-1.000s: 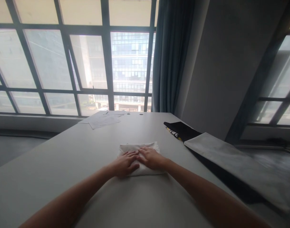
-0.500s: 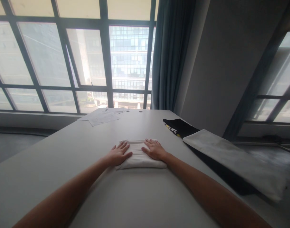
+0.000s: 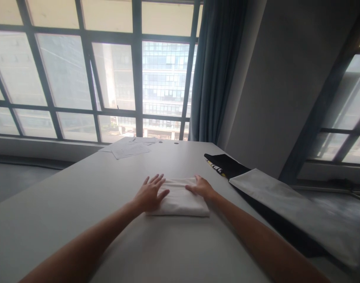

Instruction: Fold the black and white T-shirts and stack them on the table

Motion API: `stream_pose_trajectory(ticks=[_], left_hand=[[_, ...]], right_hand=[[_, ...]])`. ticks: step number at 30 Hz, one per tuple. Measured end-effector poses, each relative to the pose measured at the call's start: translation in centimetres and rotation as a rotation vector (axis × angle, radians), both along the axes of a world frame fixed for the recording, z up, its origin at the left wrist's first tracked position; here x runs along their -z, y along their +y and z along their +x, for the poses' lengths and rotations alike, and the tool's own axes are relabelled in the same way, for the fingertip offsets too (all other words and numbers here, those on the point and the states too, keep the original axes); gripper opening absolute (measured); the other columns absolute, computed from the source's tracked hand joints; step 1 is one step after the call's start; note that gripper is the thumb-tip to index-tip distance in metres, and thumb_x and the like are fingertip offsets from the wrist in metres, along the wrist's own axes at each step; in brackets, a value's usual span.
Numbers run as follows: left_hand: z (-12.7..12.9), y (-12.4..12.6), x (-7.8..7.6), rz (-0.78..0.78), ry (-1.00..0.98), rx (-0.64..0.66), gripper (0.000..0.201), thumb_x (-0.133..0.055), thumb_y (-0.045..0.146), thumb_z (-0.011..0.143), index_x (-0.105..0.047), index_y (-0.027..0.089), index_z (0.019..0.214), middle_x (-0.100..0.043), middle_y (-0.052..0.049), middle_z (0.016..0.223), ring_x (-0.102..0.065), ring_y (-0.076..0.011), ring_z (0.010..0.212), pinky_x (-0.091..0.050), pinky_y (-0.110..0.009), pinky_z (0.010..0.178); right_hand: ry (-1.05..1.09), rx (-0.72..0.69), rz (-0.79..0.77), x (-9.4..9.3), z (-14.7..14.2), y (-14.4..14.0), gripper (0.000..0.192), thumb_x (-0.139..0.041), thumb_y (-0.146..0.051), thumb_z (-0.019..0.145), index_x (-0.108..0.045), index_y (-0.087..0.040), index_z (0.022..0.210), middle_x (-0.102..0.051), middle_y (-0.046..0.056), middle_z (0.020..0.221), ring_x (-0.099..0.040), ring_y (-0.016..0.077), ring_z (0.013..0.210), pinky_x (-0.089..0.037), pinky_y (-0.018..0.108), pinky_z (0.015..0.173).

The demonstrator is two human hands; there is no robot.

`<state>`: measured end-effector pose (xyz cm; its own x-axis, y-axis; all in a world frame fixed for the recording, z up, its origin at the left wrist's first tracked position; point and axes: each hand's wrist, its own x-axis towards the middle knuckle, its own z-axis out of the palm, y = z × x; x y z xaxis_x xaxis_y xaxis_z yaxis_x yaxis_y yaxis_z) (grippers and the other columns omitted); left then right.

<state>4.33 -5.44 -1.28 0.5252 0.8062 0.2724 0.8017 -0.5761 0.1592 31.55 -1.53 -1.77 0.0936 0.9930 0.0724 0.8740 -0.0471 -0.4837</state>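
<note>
While flat, both hands' fingers point(image 3: 153, 182) splay on folded cloth point(image 3: 180, 200).

Grey table point(image 3: 79, 204): folded cloth point(image 3: 181, 202), papers point(image 3: 128, 148)

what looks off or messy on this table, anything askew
Little stands out. The folded white cloth lies flat and squared under the left hand and right hand. Only the papers at the far edge lie fanned crookedly, and the black cloth is partly buried under a white sheet.
</note>
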Motion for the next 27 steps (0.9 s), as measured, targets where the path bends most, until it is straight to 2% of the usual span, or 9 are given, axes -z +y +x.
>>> stream_pose_trajectory(ticks=[2, 4, 6, 9, 13, 16, 21, 27], left_hand=[[0.8, -1.0, 0.0, -0.05, 0.016, 0.181, 0.072, -0.033, 0.068, 0.092, -0.04, 0.023, 0.148, -0.03, -0.008, 0.158, -0.023, -0.0281, 0.148, -0.015, -0.053, 0.119], [1.3, -1.6, 0.2, -0.119, 0.047, 0.283, 0.078, -0.043, 0.073, 0.086, -0.041, 0.024, 0.148, -0.032, -0.01, 0.157, -0.025, -0.0309, 0.146, -0.017, -0.055, 0.118], [1.4, -1.7, 0.7, -0.152, 0.049, 0.31, 0.08, -0.047, 0.073, 0.084, -0.041, 0.026, 0.148, -0.034, -0.01, 0.156, -0.028, -0.0318, 0.145, -0.018, -0.054, 0.118], [1.2, -1.6, 1.1, -0.131, 0.014, 0.315, 0.076, -0.049, 0.071, 0.085, -0.043, 0.027, 0.146, -0.037, -0.009, 0.155, -0.031, -0.0311, 0.144, -0.02, -0.053, 0.118], [1.1, -1.7, 1.0, -0.004, -0.003, 0.305, 0.076, -0.048, 0.068, 0.087, -0.043, 0.021, 0.147, -0.038, -0.013, 0.154, -0.032, -0.0314, 0.143, -0.017, -0.053, 0.119], [1.2, -1.8, 0.7, 0.083, 0.013, 0.291, 0.077, -0.049, 0.064, 0.088, -0.039, 0.018, 0.148, -0.035, -0.014, 0.155, -0.029, -0.0313, 0.145, -0.012, -0.054, 0.12], [1.4, -1.6, 0.9, 0.117, -0.011, 0.233, 0.07, -0.051, 0.055, 0.09, -0.037, 0.019, 0.149, -0.029, -0.012, 0.159, -0.025, -0.029, 0.147, -0.012, -0.051, 0.121], [1.5, -1.3, 1.6, 0.02, -0.029, 0.201, 0.059, -0.051, 0.047, 0.092, -0.045, 0.022, 0.145, -0.033, -0.01, 0.157, -0.029, -0.0274, 0.145, -0.016, -0.053, 0.121]], right_hand=[[0.161, -0.001, -0.027, -0.2, 0.3, 0.2, 0.095, -0.08, -0.048, 0.063, -0.045, -0.008, 0.142, -0.053, 0.02, 0.139, -0.052, 0.0328, 0.126, -0.041, 0.038, 0.104], [0.309, -0.016, -0.056, -0.3, 0.6, 0.3, 0.088, -0.084, -0.043, 0.057, -0.055, -0.008, 0.132, -0.061, 0.019, 0.128, -0.059, 0.0331, 0.117, -0.047, 0.038, 0.097], [0.463, -0.072, -0.115, -0.3, 0.7, 0.2, 0.068, -0.084, -0.04, 0.057, -0.065, -0.009, 0.114, -0.07, 0.015, 0.11, -0.065, 0.0311, 0.101, -0.052, 0.037, 0.085], [0.628, -0.165, -0.153, 0.0, 0.7, 0.1, 0.044, -0.081, -0.035, 0.059, -0.068, -0.012, 0.094, -0.073, 0.009, 0.088, -0.067, 0.0251, 0.084, -0.052, 0.031, 0.069], [0.556, -0.191, -0.019, 0.4, 0.7, 0.4, 0.033, -0.076, -0.027, 0.06, -0.063, -0.014, 0.087, -0.069, 0.003, 0.078, -0.063, 0.0195, 0.076, -0.048, 0.026, 0.064], [0.494, -0.195, 0.074, -0.1, 1.1, 1.4, 0.028, -0.071, -0.028, 0.062, -0.059, -0.016, 0.084, -0.066, 0.001, 0.077, -0.061, 0.0186, 0.076, -0.047, 0.026, 0.065], [0.4, -0.141, 0.305, -2.8, 2.5, 4.6, 0.031, -0.069, -0.033, 0.063, -0.055, -0.017, 0.086, -0.064, 0.002, 0.081, -0.059, 0.0175, 0.077, -0.045, 0.026, 0.07], [0.274, -0.087, 0.549, -6.4, 5.1, 8.6, 0.027, -0.067, -0.031, 0.065, -0.054, -0.019, 0.086, -0.064, 0.003, 0.085, -0.059, 0.0189, 0.08, -0.046, 0.029, 0.076]])
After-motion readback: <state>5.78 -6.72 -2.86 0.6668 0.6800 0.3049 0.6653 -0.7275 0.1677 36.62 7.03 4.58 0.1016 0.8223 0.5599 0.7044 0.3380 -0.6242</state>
